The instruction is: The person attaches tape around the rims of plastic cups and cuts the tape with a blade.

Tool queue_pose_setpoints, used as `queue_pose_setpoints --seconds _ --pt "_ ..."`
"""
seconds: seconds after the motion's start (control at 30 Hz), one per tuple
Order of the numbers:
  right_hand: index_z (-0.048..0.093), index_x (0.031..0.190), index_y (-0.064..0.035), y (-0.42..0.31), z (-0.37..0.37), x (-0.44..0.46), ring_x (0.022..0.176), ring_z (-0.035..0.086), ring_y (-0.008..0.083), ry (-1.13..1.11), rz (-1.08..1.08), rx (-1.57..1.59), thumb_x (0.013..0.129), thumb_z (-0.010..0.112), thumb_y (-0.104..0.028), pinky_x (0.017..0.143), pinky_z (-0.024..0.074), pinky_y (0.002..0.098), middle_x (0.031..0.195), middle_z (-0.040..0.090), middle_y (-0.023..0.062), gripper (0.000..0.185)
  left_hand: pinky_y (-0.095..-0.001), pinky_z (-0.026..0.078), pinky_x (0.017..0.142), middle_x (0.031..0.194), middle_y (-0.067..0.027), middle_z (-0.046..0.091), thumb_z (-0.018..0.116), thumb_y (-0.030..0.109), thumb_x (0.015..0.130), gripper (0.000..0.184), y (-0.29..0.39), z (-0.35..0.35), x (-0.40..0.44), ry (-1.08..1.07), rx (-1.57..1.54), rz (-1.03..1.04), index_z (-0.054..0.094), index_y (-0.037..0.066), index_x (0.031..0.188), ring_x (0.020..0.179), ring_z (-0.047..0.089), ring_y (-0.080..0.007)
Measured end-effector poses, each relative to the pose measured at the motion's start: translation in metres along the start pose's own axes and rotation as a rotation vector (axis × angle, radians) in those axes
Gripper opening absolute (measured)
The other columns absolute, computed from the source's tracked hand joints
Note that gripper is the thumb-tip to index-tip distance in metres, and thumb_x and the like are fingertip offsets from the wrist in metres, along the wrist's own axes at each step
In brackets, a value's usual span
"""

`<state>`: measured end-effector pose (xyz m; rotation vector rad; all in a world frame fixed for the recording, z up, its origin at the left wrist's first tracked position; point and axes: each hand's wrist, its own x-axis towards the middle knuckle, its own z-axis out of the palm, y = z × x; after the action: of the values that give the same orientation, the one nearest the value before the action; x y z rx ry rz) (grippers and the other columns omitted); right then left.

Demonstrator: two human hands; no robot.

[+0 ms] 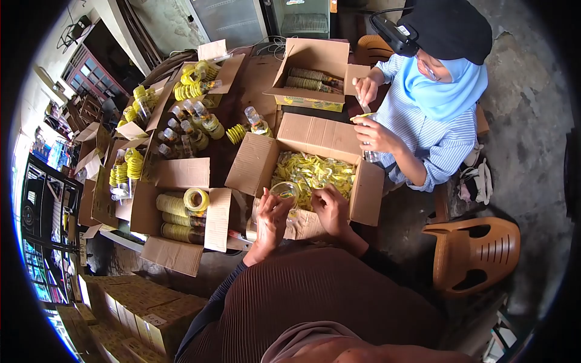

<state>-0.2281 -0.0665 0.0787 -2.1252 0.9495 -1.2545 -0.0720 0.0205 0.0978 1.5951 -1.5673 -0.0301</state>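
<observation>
Head view: a clear cup [285,191] is gripped by the left hand [270,222] over the box [316,135] of packets [327,174]; the grip of the right hand [332,211] cannot be told. It should be held steady, unsqueezed.

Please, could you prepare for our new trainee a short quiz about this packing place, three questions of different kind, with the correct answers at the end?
1. Multiple choice. What colour are most of the small, heaped pieces in the open brown cardboard box before the wearer's hands?
a) red
b) yellow
c) blue

2. True or false. The person in the light-blue headscarf and striped top is on the wearer's left.

3. Short answer. What does the wearer's bare left hand hold?

Key:
1. b) yellow.
2. False; that person is on the wearer's right.
3. A clear container with a round mouth.
</observation>
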Motion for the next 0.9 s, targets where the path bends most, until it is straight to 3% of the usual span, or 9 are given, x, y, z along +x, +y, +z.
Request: queue_pose_setpoints --seconds 0.1,0.3,0.4,0.53,0.63,0.7,0.8,0.9 --pt "0.065 0.087 -0.0031 -0.009 -0.006 -0.002 0.06 0.056 0.024 0.027 -0.067 0.008 0.076 0.069 0.004 0.053 0.0444 0.0335 0.073 0.054 0.0092 0.014 -0.0534 0.036 0.107 0.076 -0.0078 0.05 0.068 0.0 0.077 0.022 -0.003 0.0 -0.001 0.013 -0.002 -0.018 0.07 0.008 0.097 0.077 0.056 -0.0273" --pt "0.065 0.096 -0.0079 -0.009 0.002 -0.012 0.067 0.056 0.0248 -0.027 -0.174 -0.105 0.074 0.071 -0.006 0.056 0.0466 0.0367 0.076 0.05 0.007 0.022 -0.05 0.038 0.106 0.076 -0.008 0.052 0.068 -0.001 0.076 0.024 0.0 0.001 0.002 0.015 -0.017 0.0 0.071 0.008 0.098 0.074 0.054 -0.0265" --pt "0.064 0.097 -0.0067 -0.016 0.0 -0.008 0.07 0.057 0.0249 -0.037 -0.158 -0.112 0.074 0.071 -0.006 0.057 0.0472 0.0364 0.078 0.05 0.0077 0.024 -0.0377 0.046 0.094 0.078 -0.0127 0.06 0.071 0.0 0.077 0.02 0.006 -0.003 0.007 0.012 -0.015 -0.044 0.072 0.004 0.097 0.077 0.059 -0.029" --pt "0.064 0.099 -0.0058 -0.015 0.005 -0.008 0.071 0.057 0.0252 -0.039 -0.143 -0.132 0.074 0.07 -0.004 0.058 0.0473 0.0366 0.078 0.05 0.0081 0.025 -0.0362 0.046 0.093 0.078 -0.0131 0.06 0.071 0.0 0.077 0.02 0.003 0.001 0.005 -0.002 -0.067 -0.12 0.071 0.003 0.097 0.075 0.059 -0.0283" --pt "0.064 0.098 -0.0058 -0.013 0.008 -0.009 0.07 0.057 0.0256 -0.055 -0.119 -0.093 0.075 0.069 -0.003 0.059 0.0471 0.0367 0.079 0.05 0.0083 0.024 -0.0315 0.047 0.082 0.078 -0.0128 0.059 0.071 -0.001 0.077 0.019 0.0 0.003 0.002 -0.004 -0.066 -0.187 0.071 0.001 0.096 0.073 0.058 -0.0244" --pt "0.063 0.097 -0.006 -0.011 0.01 -0.011 0.071 0.057 0.0259 -0.065 -0.11 -0.101 0.076 0.069 -0.003 0.06 0.0472 0.037 0.079 0.051 0.0082 0.022 -0.0332 0.044 0.062 0.072 -0.0094 0.057 0.072 0.001 0.077 0.016 -0.001 0.005 0.002 0.055 -0.107 -0.157 0.072 0.003 0.093 0.067 0.054 -0.0223" --pt "0.064 0.097 -0.0062 -0.002 0.015 -0.01 0.074 0.057 0.0252 -0.094 -0.141 -0.137 0.076 0.07 -0.005 0.062 0.0479 0.0371 0.08 0.051 0.008 0.023 -0.0288 0.045 0.072 0.076 -0.0082 0.057 0.072 0.001 0.079 0.018 -0.013 0.01 -0.006 0.007 -0.168 -0.273 0.071 0.002 0.097 0.071 0.053 -0.0174" --pt "0.064 0.099 -0.0066 0.004 0.014 -0.009 0.075 0.058 0.0251 -0.109 -0.165 -0.122 0.075 0.071 -0.006 0.063 0.0482 0.0373 0.081 0.052 0.0077 0.026 -0.0269 0.042 0.068 0.076 -0.0042 0.055 0.072 0.001 0.079 0.018 -0.022 0.011 -0.008 -0.032 -0.298 -0.383 0.072 0.002 0.097 0.071 0.051 -0.0126"
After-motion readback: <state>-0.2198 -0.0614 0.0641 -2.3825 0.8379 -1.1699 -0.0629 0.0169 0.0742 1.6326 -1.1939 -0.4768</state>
